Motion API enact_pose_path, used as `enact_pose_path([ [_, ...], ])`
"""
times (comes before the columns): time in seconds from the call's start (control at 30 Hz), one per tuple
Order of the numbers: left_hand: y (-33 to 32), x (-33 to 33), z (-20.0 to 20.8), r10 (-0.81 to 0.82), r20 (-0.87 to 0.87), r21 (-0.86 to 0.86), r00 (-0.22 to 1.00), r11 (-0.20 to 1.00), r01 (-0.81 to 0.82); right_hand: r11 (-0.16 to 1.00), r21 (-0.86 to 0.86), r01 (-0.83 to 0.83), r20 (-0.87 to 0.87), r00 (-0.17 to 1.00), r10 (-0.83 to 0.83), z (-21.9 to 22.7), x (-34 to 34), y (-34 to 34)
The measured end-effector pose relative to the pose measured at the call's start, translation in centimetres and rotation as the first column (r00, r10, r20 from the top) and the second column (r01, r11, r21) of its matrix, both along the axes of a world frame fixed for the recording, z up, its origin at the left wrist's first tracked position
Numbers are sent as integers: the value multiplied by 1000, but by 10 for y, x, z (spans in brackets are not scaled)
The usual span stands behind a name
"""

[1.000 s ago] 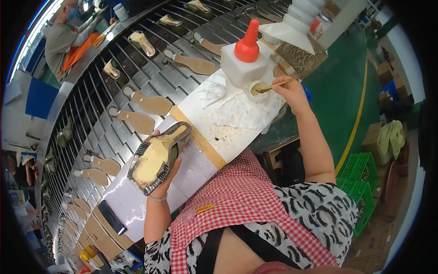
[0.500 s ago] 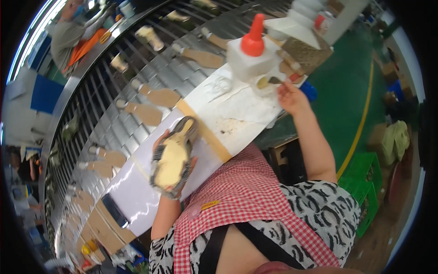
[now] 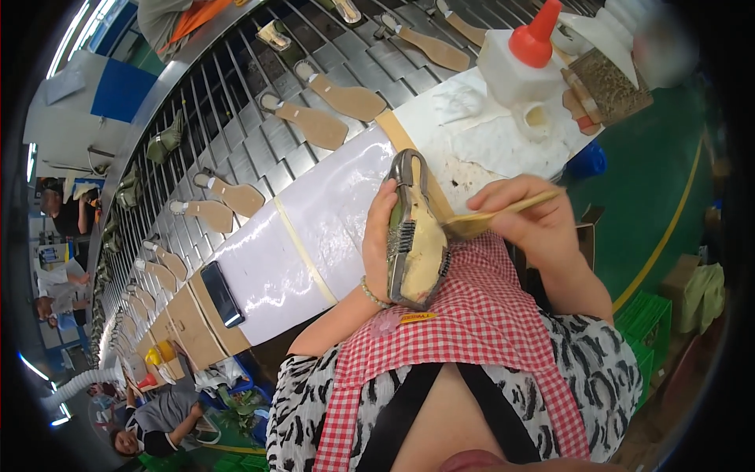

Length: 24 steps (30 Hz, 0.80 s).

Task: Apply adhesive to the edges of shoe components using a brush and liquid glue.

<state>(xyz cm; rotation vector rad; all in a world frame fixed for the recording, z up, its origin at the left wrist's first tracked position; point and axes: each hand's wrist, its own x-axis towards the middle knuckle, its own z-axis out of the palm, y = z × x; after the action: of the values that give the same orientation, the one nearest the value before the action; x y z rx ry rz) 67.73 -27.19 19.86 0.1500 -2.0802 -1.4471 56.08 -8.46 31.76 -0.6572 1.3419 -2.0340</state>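
My left hand [image 3: 376,250] is wrapped round the side of an upturned shoe upper [image 3: 421,244] on its last, holding it over my lap at the board's edge. Its yellowish underside faces up, with grey gathered edges about it. In my right hand [image 3: 543,224] is a flat brush [image 3: 515,206], pinched by the handle. The bristle end is at the shoe's right edge and seems to touch it. A small open pot [image 3: 537,119] with yellowish contents stands on the white sheet [image 3: 491,145] beyond my right hand.
A white squeeze bottle [image 3: 507,75] with a red nozzle stands at the sheet's far end. Pairs of tan soles [image 3: 314,126] lie on the slatted metal conveyor [image 3: 271,177]. A dark phone [image 3: 222,293] rests on the board's left. Green crates [image 3: 643,322] stand at right; other people are farther off.
My right hand has come from beside the pot to the shoe with the brush. The shoe has turned more upright in my left hand. The whole view has shifted.
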Motion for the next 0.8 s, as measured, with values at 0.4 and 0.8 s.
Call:
enact_pose_path([
  [0.4,-4,11,-11,-13,26,19,1000,1000,12,965,202,-168,-44,983,180,-13,18,-23],
  [0.8,0,6,0,-151,-30,134,988,979,153,990,133,39,-480,877,30,-13,21,-30],
])
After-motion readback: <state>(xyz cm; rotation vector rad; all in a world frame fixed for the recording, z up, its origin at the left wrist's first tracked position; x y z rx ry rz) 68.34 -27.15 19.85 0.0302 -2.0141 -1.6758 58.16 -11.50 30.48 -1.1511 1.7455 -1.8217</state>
